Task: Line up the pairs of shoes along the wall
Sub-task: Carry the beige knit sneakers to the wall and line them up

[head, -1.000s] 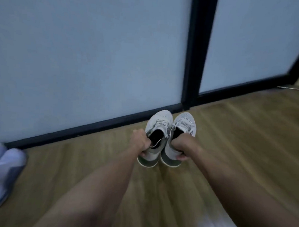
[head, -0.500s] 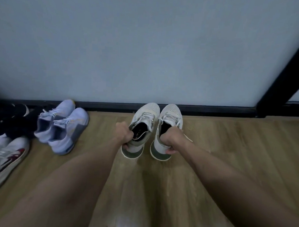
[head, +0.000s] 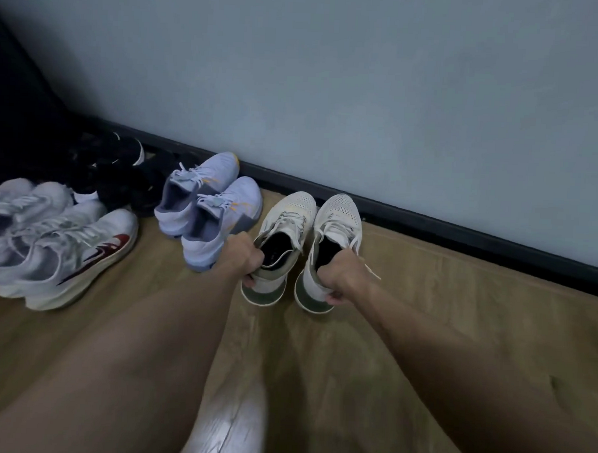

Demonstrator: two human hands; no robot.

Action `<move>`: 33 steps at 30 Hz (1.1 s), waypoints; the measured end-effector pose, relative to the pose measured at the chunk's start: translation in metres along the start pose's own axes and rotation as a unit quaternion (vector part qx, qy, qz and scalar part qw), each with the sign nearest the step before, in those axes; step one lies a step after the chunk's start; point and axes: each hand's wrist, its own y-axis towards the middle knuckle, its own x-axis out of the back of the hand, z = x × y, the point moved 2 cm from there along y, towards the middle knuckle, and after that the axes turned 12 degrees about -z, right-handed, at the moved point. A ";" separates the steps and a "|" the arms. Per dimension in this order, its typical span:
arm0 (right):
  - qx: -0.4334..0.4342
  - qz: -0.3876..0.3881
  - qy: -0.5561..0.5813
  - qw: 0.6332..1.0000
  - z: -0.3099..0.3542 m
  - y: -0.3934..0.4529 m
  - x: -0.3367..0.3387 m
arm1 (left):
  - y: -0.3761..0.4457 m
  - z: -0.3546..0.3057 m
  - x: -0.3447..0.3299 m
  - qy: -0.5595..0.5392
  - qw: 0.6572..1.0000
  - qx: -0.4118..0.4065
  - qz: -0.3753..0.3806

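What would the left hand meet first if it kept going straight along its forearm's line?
Probably the black baseboard, then the wall: the left hand grips the left cream sneaker, toe pointing there. Depth unclear.

Head view, down toward wall (head: 365, 92)

Home entryway: sneakers (head: 209, 205) on wood floor (head: 423, 334) by wall (head: 331, 90).

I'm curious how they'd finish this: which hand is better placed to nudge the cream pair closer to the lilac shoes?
Probably the left hand: it grips the heel of the left cream knit shoe, right beside the lilac sneakers. The right hand holds the outer cream shoe, farther away.
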 end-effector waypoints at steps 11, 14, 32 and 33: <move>0.019 0.005 -0.014 1.000 0.032 0.015 -0.056 | 0.047 0.049 0.000 -0.013 0.998 -0.004 -0.061; 0.015 0.021 -0.028 0.999 0.028 0.024 -0.058 | 0.054 0.048 -0.007 -0.033 0.996 -0.046 -0.076; 0.081 0.055 0.020 0.995 0.017 0.040 -0.057 | 0.051 0.061 -0.022 -0.452 0.856 0.245 -0.064; 0.093 0.054 0.029 0.994 0.015 0.040 -0.056 | 0.049 0.065 -0.023 -0.460 0.853 0.236 -0.074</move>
